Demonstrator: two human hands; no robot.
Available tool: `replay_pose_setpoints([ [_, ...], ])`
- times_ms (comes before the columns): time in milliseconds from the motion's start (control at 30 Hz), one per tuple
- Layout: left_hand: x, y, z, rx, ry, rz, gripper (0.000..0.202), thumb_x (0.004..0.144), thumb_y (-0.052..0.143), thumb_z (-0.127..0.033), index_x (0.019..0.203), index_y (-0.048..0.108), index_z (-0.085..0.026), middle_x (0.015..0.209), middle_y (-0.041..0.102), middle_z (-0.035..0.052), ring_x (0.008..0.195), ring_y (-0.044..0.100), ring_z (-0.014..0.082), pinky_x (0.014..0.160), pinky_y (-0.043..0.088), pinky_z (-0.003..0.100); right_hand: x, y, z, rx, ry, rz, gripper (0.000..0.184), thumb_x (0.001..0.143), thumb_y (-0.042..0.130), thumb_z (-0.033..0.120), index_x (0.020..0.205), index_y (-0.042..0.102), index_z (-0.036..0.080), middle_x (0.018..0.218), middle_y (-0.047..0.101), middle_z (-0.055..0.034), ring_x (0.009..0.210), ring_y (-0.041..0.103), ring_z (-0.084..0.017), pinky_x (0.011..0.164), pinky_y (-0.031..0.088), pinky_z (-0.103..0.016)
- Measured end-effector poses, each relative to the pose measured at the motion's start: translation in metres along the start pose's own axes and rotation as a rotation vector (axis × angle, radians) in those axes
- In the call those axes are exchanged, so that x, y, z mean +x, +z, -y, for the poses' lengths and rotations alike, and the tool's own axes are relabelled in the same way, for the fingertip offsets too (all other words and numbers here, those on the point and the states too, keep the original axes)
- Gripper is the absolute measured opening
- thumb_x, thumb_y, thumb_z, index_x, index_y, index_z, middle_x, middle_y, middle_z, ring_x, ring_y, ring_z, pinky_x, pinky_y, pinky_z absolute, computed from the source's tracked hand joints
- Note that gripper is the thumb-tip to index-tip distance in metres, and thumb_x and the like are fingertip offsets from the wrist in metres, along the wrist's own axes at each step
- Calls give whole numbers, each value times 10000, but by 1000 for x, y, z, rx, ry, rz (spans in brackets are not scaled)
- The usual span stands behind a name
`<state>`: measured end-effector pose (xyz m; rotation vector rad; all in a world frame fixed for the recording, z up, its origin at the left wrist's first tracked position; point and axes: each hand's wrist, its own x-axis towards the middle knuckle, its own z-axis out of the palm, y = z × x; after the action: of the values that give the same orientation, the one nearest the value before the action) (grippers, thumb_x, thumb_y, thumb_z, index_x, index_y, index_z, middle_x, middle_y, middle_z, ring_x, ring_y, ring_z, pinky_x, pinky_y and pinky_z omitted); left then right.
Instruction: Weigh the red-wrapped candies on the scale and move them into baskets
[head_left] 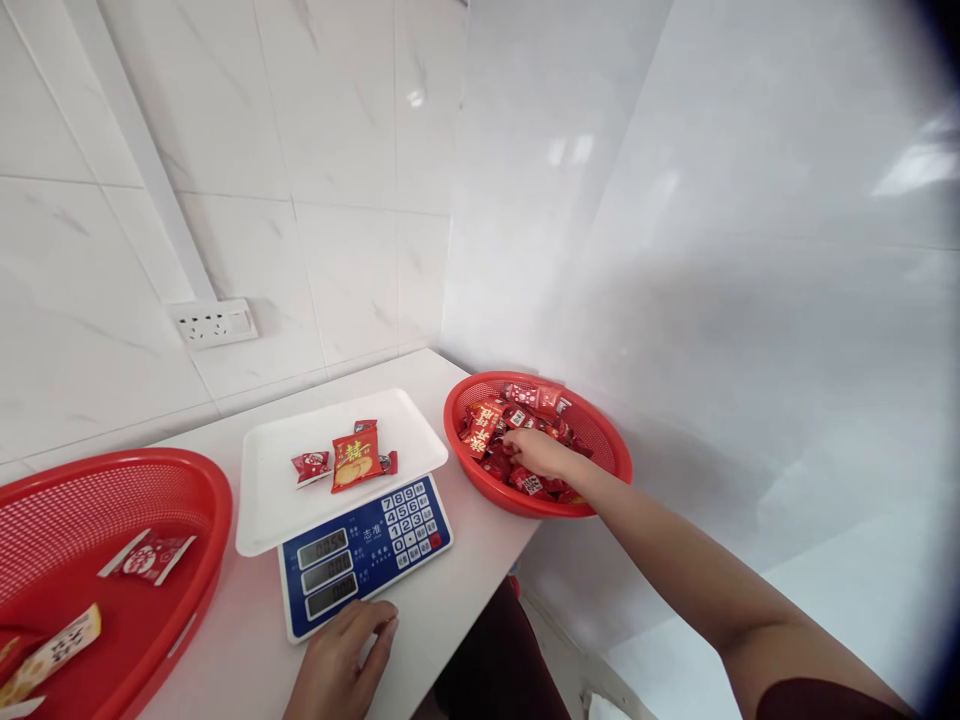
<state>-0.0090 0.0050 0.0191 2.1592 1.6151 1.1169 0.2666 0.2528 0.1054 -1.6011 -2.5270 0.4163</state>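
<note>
Think of the flat blue-and-white plastic scale (367, 555) as the middle of a clock. Nearest, at 6 o'clock, the bare left hand (345, 655) lies by its front edge, maybe just to rest. Its fingers are bent and it seems to hold nothing; I cannot tell if thumb and finger touch.

Near 9 o'clock is a big red plastic basket with tiny holes (223, 510). In it are a shiny red-and-white packet (152, 556) and a yellow-and-white packet (56, 655).

At 12 o'clock, a white plastic tray (270, 470) sits on the scale, likely so things on it get weighed. It has a square red packet with yellow marks (357, 460) and a few smaller ones close by.

At 2 o'clock, a second red plastic basket (615, 455) holds a heap of shiny red packets (536, 415). It stands near, probably for easy reach. The bare right hand (531, 452) has its fingers down in the heap; their tips are hidden, so I cannot tell what they grip.

The smooth white worktop (480, 555) fits into a corner. Behind it, shiny white tiles (337, 120) have grey streaks, with a white plastic socket (214, 322) at 11 o'clock.
</note>
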Motion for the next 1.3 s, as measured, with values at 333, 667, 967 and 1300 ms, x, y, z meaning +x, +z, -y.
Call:
replay_pose_setpoints([
  [333, 0, -3, -11, 31, -54, 37, 143, 887, 434, -212, 864, 573, -229, 788, 661, 0, 709, 626, 128, 623, 492, 209, -1, -27, 81, 31, -235, -242, 198, 850, 481, 187, 958, 647, 193, 1005, 669, -54, 934, 601, -194, 815, 430, -274],
  [667, -1, -5, -8, 20, -100, 15, 137, 865, 444, -191, 840, 577, -208, 762, 660, 14, 700, 610, 145, 629, 465, 235, -34, -9, 108, 94, -304, -196, 347, 868, 423, 326, 1154, 594, 229, 1136, 652, -40, 996, 615, -232, 845, 476, -353],
  [967, -2, -3, -16, 43, -39, 68, 141, 856, 448, -197, 849, 588, -210, 736, 661, 16, 673, 608, 145, 609, 446, 231, -57, 18, 8, 109, 145, -63, 459, 778, 472, 452, 1154, 603, 223, 1098, 672, -68, 977, 630, -305, 797, 511, -411],
  [1300, -2, -2, -12, 10, -86, 96, 159, 865, 439, -201, 881, 596, -220, 802, 678, 15, 736, 616, 142, 661, 465, 235, -57, 23, 4, 154, 175, -50, 451, 778, 478, 486, 1118, 632, 232, 1128, 660, -51, 1068, 586, -308, 864, 492, -400],
])
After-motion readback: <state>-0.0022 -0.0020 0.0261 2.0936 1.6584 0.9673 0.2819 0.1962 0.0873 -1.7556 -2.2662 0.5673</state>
